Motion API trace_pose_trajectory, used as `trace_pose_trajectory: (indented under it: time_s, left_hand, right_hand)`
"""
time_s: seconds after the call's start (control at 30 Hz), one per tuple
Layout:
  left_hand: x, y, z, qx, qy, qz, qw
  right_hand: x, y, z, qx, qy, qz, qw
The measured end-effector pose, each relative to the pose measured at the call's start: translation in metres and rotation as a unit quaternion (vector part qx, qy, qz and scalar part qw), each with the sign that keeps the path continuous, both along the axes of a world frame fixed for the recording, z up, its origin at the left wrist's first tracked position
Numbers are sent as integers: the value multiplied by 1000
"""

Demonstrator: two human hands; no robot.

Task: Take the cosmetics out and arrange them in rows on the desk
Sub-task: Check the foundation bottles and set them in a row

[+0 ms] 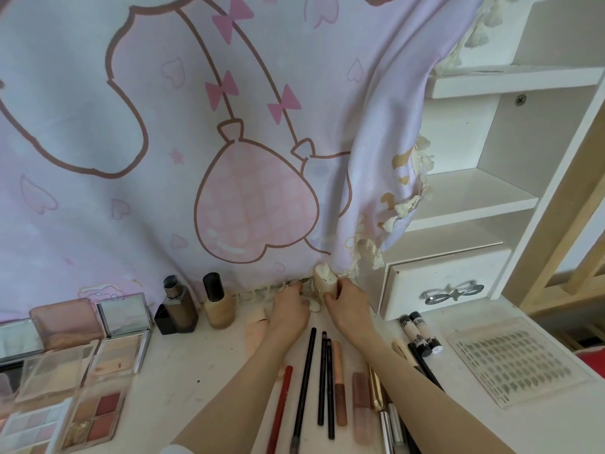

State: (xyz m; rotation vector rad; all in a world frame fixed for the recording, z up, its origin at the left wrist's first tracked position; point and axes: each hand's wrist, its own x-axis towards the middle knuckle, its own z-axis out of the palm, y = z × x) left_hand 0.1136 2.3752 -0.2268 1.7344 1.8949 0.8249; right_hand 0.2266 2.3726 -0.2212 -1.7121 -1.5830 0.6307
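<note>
From the head view, the right hand (343, 298) curls its fingers round a cream sponge holder (324, 280) at the back of the worktop (196, 365), likely to stand it beside the foundation bottle (218, 301). The left hand (289, 306) reaches beside it; whether its fingers hold anything cannot be told. Pencils (322, 371) already lie in a row nearer the person
</note>
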Motion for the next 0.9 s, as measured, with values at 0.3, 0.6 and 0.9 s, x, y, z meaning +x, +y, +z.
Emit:
trace_pose_trajectory:
  time_s: [0.3, 0.6, 0.9]
  left_hand:
    - [-7, -10, 10, 12, 72, -24, 997]
    - [-65, -70, 41, 241, 68, 14, 968]
    - [-145, -57, 76, 170, 253, -86, 949]
  right_hand:
    - [5, -21, 12, -2, 1, 17, 1000]
    - [-35, -51, 25, 56, 24, 90, 994]
    - [-123, -34, 16, -2, -156, 174, 972]
